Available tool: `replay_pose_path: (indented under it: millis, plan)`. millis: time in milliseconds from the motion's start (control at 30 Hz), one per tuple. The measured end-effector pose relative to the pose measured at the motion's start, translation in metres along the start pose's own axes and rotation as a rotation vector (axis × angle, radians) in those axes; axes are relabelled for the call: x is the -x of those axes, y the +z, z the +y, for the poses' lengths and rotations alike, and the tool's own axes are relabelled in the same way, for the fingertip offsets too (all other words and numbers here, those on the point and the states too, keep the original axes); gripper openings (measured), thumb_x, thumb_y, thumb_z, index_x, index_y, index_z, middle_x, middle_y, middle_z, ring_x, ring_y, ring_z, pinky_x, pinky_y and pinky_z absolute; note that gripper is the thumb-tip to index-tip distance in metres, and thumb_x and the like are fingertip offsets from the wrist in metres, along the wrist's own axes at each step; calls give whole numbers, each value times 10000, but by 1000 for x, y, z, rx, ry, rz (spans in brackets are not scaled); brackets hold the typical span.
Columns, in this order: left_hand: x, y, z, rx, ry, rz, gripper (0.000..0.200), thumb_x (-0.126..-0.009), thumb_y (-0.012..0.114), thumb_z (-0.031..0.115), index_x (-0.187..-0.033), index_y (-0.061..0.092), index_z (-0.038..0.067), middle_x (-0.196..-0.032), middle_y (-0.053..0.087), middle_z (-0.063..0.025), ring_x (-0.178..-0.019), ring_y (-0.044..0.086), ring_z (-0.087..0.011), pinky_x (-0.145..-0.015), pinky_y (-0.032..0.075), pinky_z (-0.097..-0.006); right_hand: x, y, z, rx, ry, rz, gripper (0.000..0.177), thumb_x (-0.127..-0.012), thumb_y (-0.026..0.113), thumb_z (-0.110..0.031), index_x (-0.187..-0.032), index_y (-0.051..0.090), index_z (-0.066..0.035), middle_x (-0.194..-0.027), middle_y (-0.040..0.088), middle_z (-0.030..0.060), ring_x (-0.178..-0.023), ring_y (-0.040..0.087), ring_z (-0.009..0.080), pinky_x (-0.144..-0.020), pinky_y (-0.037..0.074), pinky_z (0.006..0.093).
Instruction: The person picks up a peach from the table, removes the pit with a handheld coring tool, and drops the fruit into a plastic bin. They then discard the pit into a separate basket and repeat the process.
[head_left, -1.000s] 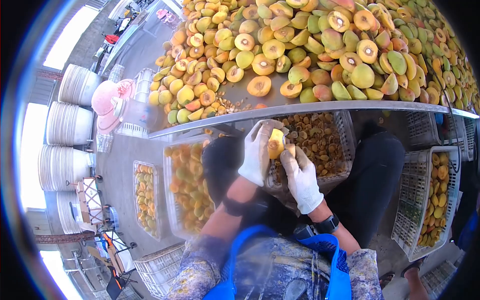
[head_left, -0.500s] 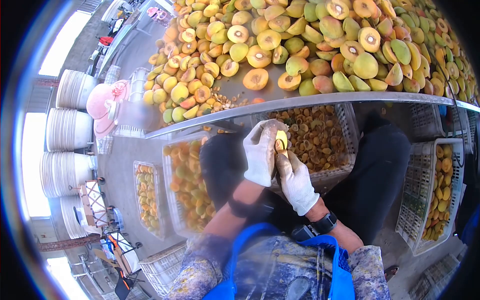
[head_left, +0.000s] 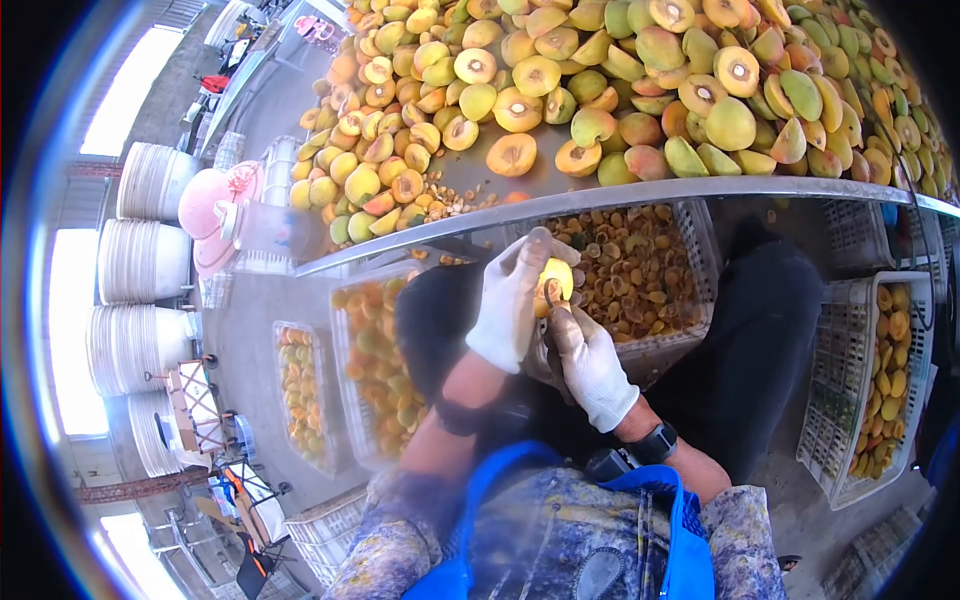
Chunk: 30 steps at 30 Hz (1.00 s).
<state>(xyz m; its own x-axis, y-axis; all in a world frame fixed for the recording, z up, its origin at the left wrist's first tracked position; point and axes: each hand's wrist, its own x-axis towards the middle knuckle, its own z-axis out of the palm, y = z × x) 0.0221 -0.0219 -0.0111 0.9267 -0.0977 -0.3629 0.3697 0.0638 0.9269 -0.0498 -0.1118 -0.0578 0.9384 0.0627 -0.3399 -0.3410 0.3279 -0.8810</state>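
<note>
My left hand (head_left: 508,300), in a white glove with soiled fingertips, holds a yellow peach half (head_left: 558,272) between thumb and fingers, its cut face turned toward my right hand. My right hand (head_left: 592,368), gloved as well, is closed around a small pitting knife whose dark curved blade (head_left: 552,292) meets the cut face. The knife's handle is mostly hidden in the glove. Both hands are above my lap, just in front of a crate (head_left: 690,335) filled with small brownish-orange fruit pieces.
Beyond my hands, a metal-edged table (head_left: 460,226) carries a large heap of halved peaches (head_left: 650,110). Crates of peach halves stand at my left (head_left: 345,400) and right (head_left: 820,400). Stacked white tubs (head_left: 140,350) and a person's pink hat (head_left: 215,210) are farther left.
My left hand has tilted and opened its upper fingers, showing more of the peach half's cut face. The right hand stays nearly in place with the blade at the fruit.
</note>
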Motion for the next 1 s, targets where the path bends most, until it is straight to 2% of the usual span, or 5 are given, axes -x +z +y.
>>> replay_pose_path:
  millis: [33,333,667,833,1000]
  plan:
    - [1,2,-1,-33,22,51,421,-977,570,396,-924,648,-14,-846,648,-103,-716,607,-152,-616,535,-301,-2,4,13,-3,-144,11,433,-1030,419,-450,-970,568,-49,-594,486,-14,-393,415,69,-360,330,232]
    - [12,15,-12,-9,197,212,346,-966,611,315,-891,643,-22,-800,660,-107,-660,637,-168,-565,522,-285,15,-16,-22,-304,298,-297,461,-1019,385,-516,-874,497,-94,-557,459,-12,-351,381,71,-311,295,228]
    - [20,22,-6,-75,300,152,377,-976,591,340,-902,635,-27,-818,654,-111,-687,627,-178,-609,515,-283,6,-4,23,50,-340,-25,381,-1037,409,-387,-1004,550,-35,-608,497,2,-367,390,79,-353,314,232]
    - [18,24,1,-65,368,-1,371,-990,566,319,-881,630,-31,-839,648,-113,-709,617,-172,-628,505,-286,21,-31,-43,-460,439,-417,514,-979,415,-598,-818,491,-116,-574,388,-35,-344,298,59,-310,235,217]
    - [10,27,13,-99,364,-158,382,-997,549,324,-845,630,-17,-834,638,-111,-720,606,-162,-652,499,-283,12,-49,-46,-776,626,-585,514,-959,456,-608,-816,500,-117,-560,383,-40,-337,284,48,-298,217,206]
